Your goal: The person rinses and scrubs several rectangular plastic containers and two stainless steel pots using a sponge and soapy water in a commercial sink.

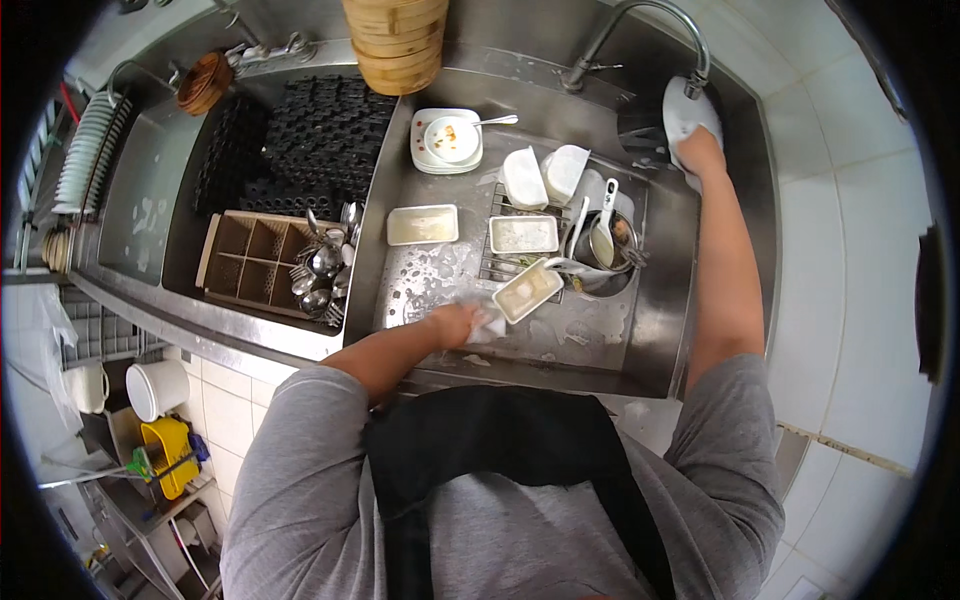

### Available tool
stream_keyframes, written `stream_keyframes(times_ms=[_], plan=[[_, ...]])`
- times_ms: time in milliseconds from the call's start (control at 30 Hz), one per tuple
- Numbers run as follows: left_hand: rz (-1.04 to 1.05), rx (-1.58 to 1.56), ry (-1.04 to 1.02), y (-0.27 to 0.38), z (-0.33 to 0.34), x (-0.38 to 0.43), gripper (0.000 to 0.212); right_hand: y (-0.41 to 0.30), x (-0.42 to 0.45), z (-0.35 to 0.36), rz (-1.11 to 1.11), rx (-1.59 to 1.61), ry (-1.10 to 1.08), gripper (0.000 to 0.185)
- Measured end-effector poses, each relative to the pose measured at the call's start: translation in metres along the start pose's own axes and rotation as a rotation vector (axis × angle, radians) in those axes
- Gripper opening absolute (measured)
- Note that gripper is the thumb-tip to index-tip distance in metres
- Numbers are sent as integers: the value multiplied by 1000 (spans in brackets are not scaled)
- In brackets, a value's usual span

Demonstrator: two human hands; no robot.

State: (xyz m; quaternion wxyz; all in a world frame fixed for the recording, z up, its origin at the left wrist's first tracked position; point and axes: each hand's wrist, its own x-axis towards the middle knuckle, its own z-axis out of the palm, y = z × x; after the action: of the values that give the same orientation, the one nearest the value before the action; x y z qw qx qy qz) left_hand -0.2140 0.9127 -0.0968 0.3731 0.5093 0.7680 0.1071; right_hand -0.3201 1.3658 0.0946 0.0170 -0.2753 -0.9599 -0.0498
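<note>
My right hand (702, 154) grips the near edge of a white plate (679, 112) held tilted beneath the tap (701, 64) at the sink's right. Low over the basin, my left hand (454, 324) is blurred and closed on a whitish cloth or sponge (489, 322), whose kind is unclear. Just right of it, a tilted rectangular white dish (528, 291) rests against other ware. Two more such dishes (423, 224) (523, 235) lie farther up. A dark pot (622, 251) holds white spoons (603, 238). My left fingertips are partly hidden by blur.
Stacked plates with a bowl (451, 139) and white containers (525, 178) sit in the basin. Left of it are a cutlery tray (251, 259), a pile of cutlery (325, 262) and black mats (322, 142). A bamboo steamer stack (396, 45) stands at the back edge.
</note>
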Motion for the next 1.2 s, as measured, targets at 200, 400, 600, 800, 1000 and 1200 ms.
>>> stream_keyframes(times_ms=[200, 400, 600, 800, 1000, 1200], plan=[[-205, -1201, 119, -13, -11, -9, 39, -14, -79, -46, 247, 1698, 32, 45], [-156, -1869, -197, -16, -13, -12, 39, -71, -242, 9, 341, 1985, -318, 48], [-20, -2155, -67, 55, -43, 9, 40, -146, -332, 21, -590, 754, -59, 45], [120, -1381, 284, 36, -39, 19, 42, -151, -297, 42, -475, 881, -128, 24], [239, -1185, 475, 33, -60, 27, 43, -158, -240, 16, -380, 749, -251, 34], [165, -1921, 248, 37, -84, 23, 39, -159, -243, 27, -642, 611, 105, 30]])
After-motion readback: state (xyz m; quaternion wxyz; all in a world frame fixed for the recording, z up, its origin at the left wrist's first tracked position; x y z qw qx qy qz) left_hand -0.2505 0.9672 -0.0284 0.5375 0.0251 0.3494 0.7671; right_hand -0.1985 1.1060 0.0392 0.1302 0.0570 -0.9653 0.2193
